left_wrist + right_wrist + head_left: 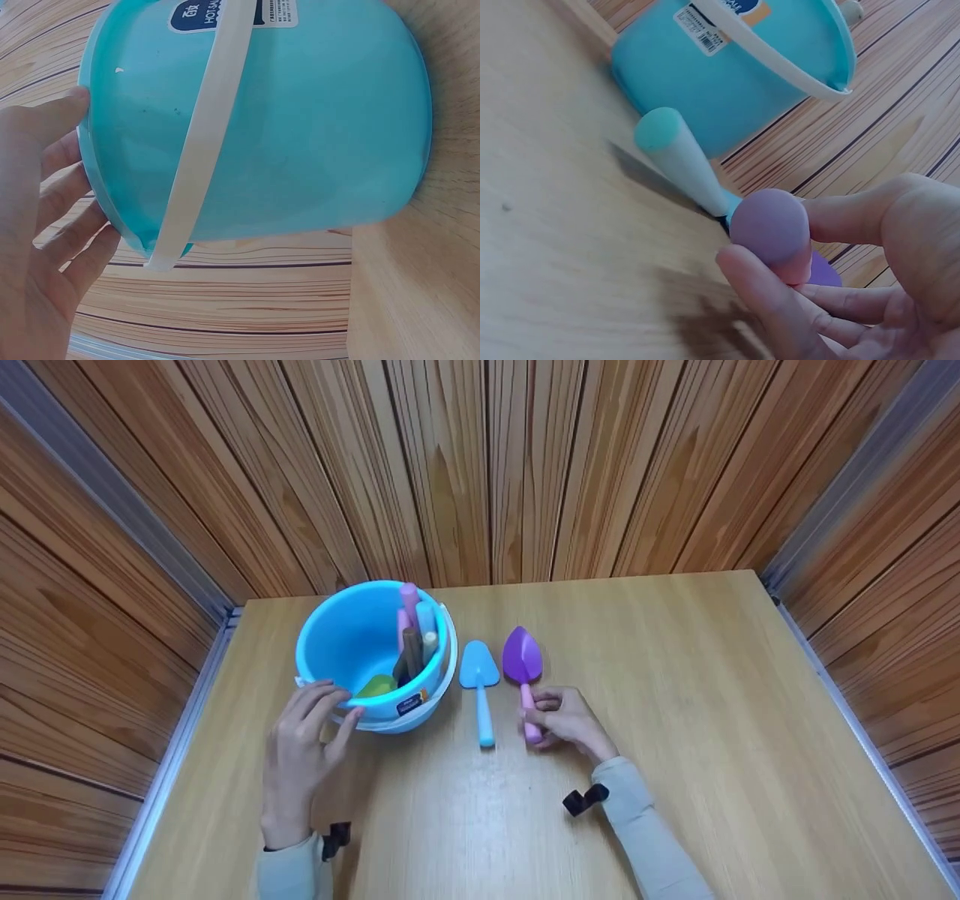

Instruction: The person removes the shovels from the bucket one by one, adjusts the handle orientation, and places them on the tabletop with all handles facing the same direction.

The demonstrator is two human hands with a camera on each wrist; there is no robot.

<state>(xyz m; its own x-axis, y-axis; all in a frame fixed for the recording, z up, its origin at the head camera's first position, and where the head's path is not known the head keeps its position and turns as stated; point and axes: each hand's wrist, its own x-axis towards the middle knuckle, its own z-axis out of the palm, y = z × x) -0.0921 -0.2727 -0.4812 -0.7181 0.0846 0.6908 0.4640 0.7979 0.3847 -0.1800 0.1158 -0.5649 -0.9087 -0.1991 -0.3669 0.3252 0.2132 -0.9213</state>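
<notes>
My left hand holds the near-left rim of a blue bucket, its thumb outside and its fingers over the edge. In the left wrist view, the bucket's white handle hangs down against its side. My right hand pinches the pink handle of a toy trowel with a purple scoop, which points away from me. In the right wrist view the handle's round end sits between thumb and fingers. Left of it a blue toy trowel lies on the table.
Inside the bucket, pink handles, a blue handle and a brown one lean on the right wall, with a yellow-green piece at the bottom. Wood-patterned walls enclose the table at the back and sides.
</notes>
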